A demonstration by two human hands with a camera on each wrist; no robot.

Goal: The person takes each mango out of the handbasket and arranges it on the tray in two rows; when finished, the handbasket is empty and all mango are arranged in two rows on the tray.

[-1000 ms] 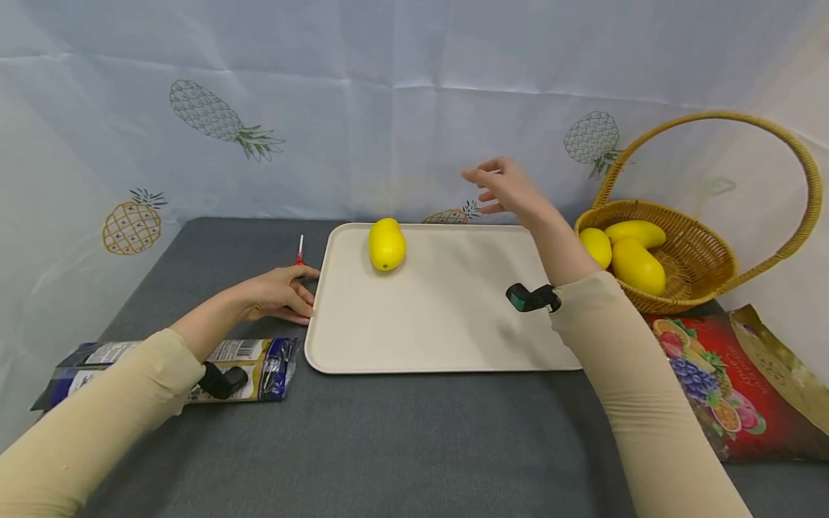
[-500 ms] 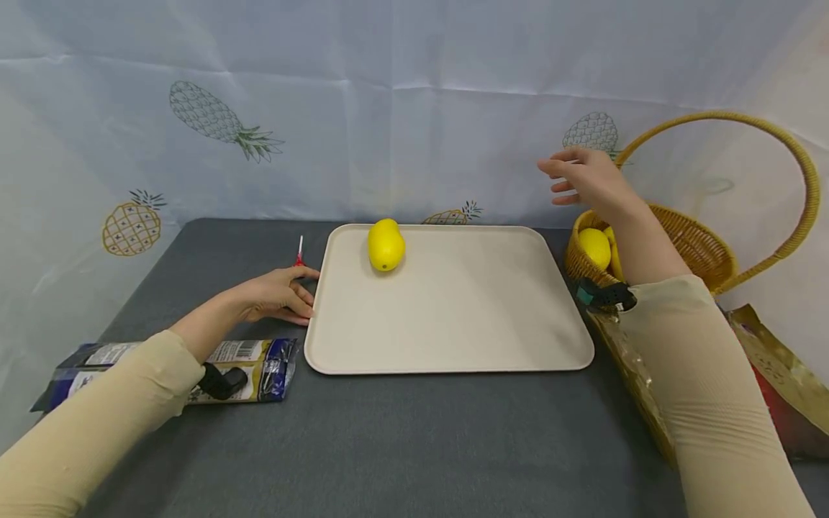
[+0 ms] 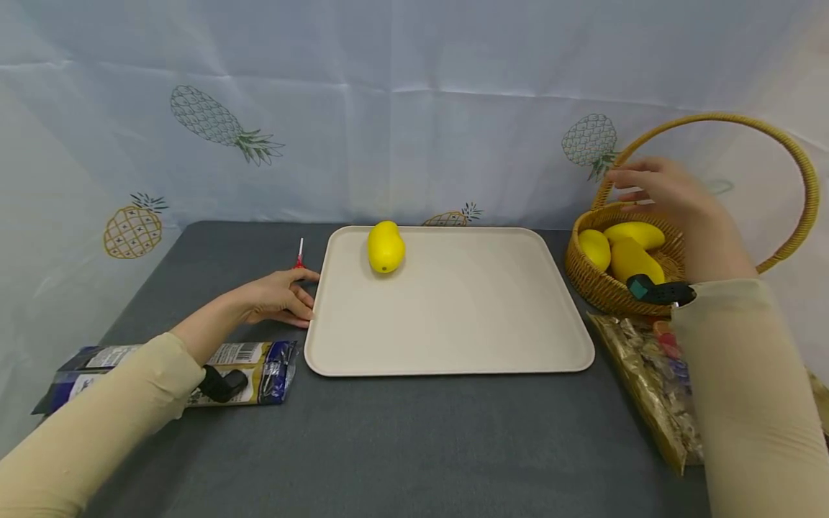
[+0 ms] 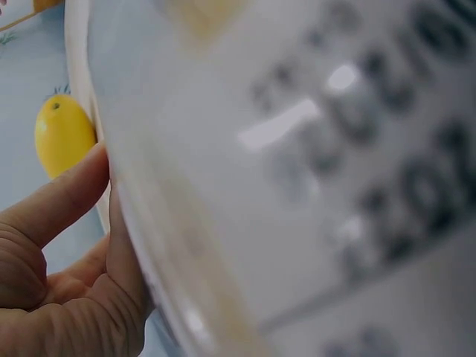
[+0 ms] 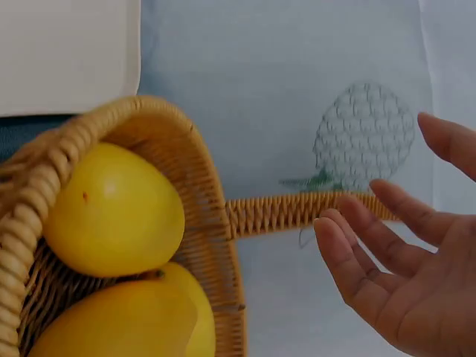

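Note:
My left hand (image 3: 278, 298) rests beside the left edge of a cream tray (image 3: 479, 316), its fingertips touching the rim. In the left wrist view, the thumb and fingers lie spread by that edge. One yellow mango (image 3: 386, 247) lies on the tray at the back left. On the right stands a wicker basket (image 3: 586, 280) with a tall handle; three mangoes (image 3: 637, 262) show inside. Above the basket, my right hand (image 3: 670, 191) is in the air near the handle, fingers loosely bent and holding nothing. In the right wrist view, nothing lies between the thumb and fingers.
A blue and gold package (image 3: 272, 370) lies under my left forearm. Behind my left hand is a small red and white object (image 3: 300, 253). A gold and clear bag (image 3: 641, 381) lies in front of the basket, partly hidden by my right sleeve. A pineapple-print cloth (image 3: 388, 144) hangs behind the table.
My right hand has moved right, from above the tray to above the basket. The left hand, the tray and the mango on it have stayed in place.

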